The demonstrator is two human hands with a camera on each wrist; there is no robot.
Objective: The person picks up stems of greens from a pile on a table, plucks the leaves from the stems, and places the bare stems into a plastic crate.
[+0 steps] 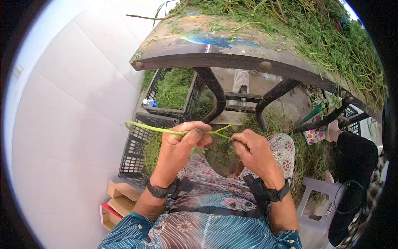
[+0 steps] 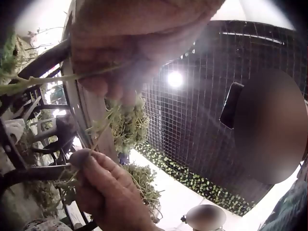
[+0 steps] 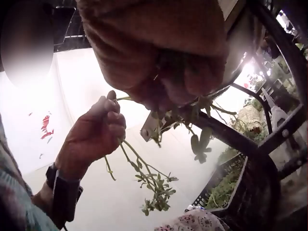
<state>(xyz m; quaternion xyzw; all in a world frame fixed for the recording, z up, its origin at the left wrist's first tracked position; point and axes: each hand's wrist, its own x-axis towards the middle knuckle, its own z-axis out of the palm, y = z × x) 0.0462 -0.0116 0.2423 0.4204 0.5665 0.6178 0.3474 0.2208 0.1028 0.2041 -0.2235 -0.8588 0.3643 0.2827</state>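
A long green plant stem [image 1: 151, 128] lies across my left hand [image 1: 177, 145], pinched between thumb and fingers, with its bent end sticking out to the left. Past the fingertips it splits into thin forks [image 1: 222, 133] that reach toward my right hand [image 1: 258, 154]. That hand has its thumb and fingers curled on the stem's thin end, in front of my lap. In the right wrist view, leaves [image 3: 199, 144] hang under the right hand. Below the left hand [image 3: 91, 137] there, a leafy sprig [image 3: 156, 190] dangles.
Heaped greens [image 1: 327, 45] cover the table [image 1: 178, 50] ahead. Black crates [image 1: 133, 151] with greens stand at left, a bottle [image 1: 150, 102] on one. Cardboard boxes [image 1: 120, 197] lie lower left. At right are a grey stool [image 1: 309, 224] and another person's leg [image 1: 352, 166].
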